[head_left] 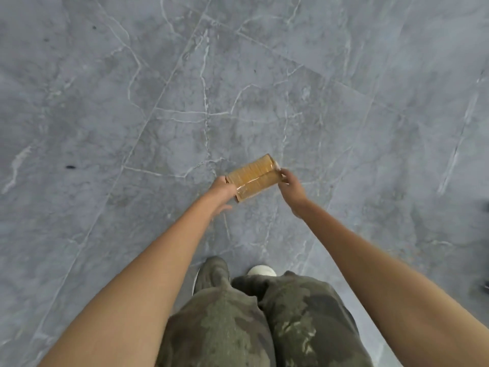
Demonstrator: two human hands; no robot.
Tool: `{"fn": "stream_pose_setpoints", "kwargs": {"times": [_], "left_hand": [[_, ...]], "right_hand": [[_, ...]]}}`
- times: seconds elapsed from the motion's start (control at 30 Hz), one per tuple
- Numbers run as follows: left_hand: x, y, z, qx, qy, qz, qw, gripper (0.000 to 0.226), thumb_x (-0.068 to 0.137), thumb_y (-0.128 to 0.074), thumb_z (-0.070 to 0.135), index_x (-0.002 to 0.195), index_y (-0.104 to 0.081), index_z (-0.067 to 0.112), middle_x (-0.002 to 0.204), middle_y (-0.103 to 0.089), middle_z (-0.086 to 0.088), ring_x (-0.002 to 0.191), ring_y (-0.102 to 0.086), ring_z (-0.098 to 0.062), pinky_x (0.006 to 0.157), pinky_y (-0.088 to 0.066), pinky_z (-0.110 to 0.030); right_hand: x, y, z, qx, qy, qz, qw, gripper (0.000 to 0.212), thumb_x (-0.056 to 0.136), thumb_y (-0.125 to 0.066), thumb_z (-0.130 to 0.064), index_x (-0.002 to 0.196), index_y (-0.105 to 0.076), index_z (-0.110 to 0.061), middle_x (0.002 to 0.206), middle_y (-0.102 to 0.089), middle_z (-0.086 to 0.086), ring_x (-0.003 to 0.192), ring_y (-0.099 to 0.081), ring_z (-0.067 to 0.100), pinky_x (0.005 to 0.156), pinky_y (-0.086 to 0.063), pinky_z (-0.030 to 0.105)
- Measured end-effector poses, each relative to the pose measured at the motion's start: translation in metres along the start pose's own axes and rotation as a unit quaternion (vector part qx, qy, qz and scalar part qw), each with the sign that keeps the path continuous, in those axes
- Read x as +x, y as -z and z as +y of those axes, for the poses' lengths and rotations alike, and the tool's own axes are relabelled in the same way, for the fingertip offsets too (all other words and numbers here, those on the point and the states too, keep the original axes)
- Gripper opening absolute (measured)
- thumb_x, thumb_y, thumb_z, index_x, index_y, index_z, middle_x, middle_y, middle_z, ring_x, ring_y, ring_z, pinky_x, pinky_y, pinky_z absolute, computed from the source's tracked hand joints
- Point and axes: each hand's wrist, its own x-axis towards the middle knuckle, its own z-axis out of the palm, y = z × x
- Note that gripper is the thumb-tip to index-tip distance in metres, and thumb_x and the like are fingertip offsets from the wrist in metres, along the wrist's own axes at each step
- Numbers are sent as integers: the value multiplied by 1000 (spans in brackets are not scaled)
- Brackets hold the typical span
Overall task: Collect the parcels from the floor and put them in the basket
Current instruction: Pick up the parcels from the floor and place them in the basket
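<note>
While both bare arms stretch forward over the grey, white-veined, marble-look tiled floor (111,96), a small dark smudge (70,166) marks a tile far to the left, well apart from everything else. Moving right, the left hand (222,188) comes first. Its fingers are curled round the near-left end of the small brown cardboard parcel (251,177), and what looks like the thumb juts out just below the box's near corner. The parcel is a flat oblong box, shiny with clear tape. It lies slantwise between the two hands, its far-right corner pointing away from the person. It sits ahead of the feet; whether it is lifted clear of the tiles or touching them cannot be told from this high view. Below it, toward the bottom edge, baggy olive camouflage trousers (238,327) fill the centre. An olive-grey shoe (213,268) pokes out on the left, and a rounded white shoe toe (262,270) sits just beside it to the right. Further right, the right hand (292,185) pinches the parcel's right end with bent fingertips (281,172), the palm held off the box. At the far right edge a dark, blurred object (486,284) is cut off by the frame, and what it is cannot be made out.
</note>
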Motion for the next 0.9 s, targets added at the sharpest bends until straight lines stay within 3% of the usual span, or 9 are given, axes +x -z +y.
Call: {"fn": "stream_pose_setpoints", "kwargs": {"times": [0.1,0.27,0.4,0.57,0.6,0.7,0.73,0.83,0.9], "left_hand": [[-69,21,27,48,-91,53,993,48,82,-56,-1,127,-49,14,124,-56,-10,108,-54,-26,89,-48,-39],[-239,60,101,89,-216,125,964,74,74,-59,-13,139,-32,10,132,-46,-11,111,-54,-23,90,-47,-28],[-383,101,165,75,-294,173,937,63,74,-69,-4,128,-40,12,120,-54,-4,94,-55,-13,70,-42,-14],[-548,160,231,53,-380,224,896,43,81,-70,20,118,-50,13,113,-59,2,99,-54,-9,82,-37,-16],[-576,172,242,51,-393,227,890,41,83,-69,23,119,-51,13,114,-59,2,100,-54,-9,81,-37,-17],[-652,201,262,53,-424,247,870,37,87,-63,29,118,-51,13,110,-60,1,98,-56,-12,74,-41,-19],[-675,207,264,44,-434,255,863,33,89,-61,28,117,-52,13,108,-60,0,96,-58,-14,73,-42,-19],[-735,216,251,15,-461,277,843,28,94,-52,30,117,-50,14,109,-60,-3,94,-60,-16,74,-51,-24],[-769,217,231,-6,-466,307,830,30,95,-47,35,118,-49,15,111,-60,-5,96,-60,-17,76,-55,-30]], "right_hand": [[-56,33,-51,35,19,3,999,42,93,-37,1,130,-52,-14,82,-54,-5,75,-48,10,67,-40,20],[-198,82,-186,111,56,-22,992,42,94,-37,2,131,-45,-15,87,-49,-1,81,-51,13,90,-47,43],[-316,118,-296,151,121,-16,981,42,93,-37,5,130,-41,-14,95,-50,-2,91,-55,15,88,-50,37],[-448,150,-411,83,260,13,962,42,94,-43,-2,133,-42,-18,100,-54,-1,102,-58,24,88,-52,43],[-469,153,-429,77,281,18,956,43,94,-45,-4,135,-43,-19,102,-54,3,103,-58,23,87,-53,39],[-529,158,-474,87,345,38,934,51,93,-47,-2,139,-42,-23,120,-50,6,109,-51,11,80,-45,7],[-549,158,-485,101,361,36,926,53,93,-47,-1,140,-40,-23,127,-47,5,113,-48,10,84,-42,6],[-609,156,-509,173,408,-35,896,57,95,-45,1,146,-30,-19,134,-50,5,123,-48,17,100,-46,32],[-646,155,-516,183,439,-77,877,57,95,-45,0,146,-28,-19,132,-51,7,121,-49,20,98,-48,34]]}}
